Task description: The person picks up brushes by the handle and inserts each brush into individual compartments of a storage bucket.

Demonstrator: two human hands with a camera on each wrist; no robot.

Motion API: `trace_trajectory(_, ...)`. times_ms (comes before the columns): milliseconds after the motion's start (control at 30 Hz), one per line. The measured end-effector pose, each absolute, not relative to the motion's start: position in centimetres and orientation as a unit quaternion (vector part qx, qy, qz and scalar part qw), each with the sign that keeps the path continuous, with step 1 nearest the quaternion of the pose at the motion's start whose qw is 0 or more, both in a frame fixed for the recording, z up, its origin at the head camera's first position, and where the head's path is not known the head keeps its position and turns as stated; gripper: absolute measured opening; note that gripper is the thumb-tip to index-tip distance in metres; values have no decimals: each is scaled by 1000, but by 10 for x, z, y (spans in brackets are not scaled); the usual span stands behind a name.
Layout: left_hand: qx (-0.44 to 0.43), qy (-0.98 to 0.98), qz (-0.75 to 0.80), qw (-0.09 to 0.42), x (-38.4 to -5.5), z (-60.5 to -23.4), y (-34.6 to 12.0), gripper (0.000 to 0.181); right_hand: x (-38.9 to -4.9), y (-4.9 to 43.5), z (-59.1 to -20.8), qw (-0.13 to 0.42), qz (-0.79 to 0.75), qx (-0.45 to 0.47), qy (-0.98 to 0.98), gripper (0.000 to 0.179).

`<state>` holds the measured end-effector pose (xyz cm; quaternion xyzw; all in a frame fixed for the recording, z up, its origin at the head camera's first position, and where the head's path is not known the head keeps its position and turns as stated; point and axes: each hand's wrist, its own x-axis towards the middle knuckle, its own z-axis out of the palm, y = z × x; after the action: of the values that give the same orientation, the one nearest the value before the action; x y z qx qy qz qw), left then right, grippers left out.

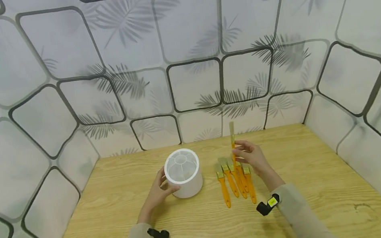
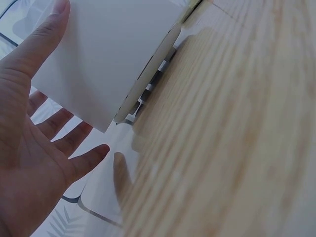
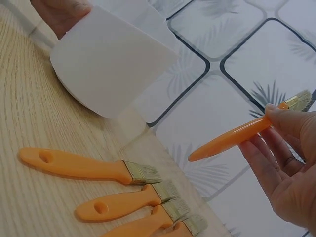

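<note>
A white round organizer [image 1: 190,188] with an inner ring and dividers stands on the wooden table, its open top facing up. My left hand [image 1: 157,192] holds it at the left side, thumb across the near wall and fingers round the back. In the left wrist view the thumb lies along the organizer's wall [image 2: 108,54]. My right hand [image 1: 254,159] pinches a paintbrush [image 3: 229,139] near the ferrule, raised with bristles up and orange handle down. Below it, several more orange-handled paintbrushes [image 1: 224,192] lie side by side on the table, bristles pointing away from me.
The pale wooden table [image 1: 199,231] extends round both arms. Behind and at both sides stands a patterned backdrop [image 1: 197,85] of outlined blocks and leaves, meeting the table's far edge.
</note>
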<state>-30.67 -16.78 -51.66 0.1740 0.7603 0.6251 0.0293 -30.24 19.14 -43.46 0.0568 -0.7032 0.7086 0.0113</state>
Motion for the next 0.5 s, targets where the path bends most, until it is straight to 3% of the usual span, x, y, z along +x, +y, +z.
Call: trace_trajectory(500,174,762,623,18,-306,-518,-167,87,-316,181,-450,26,710,62,-701,49)
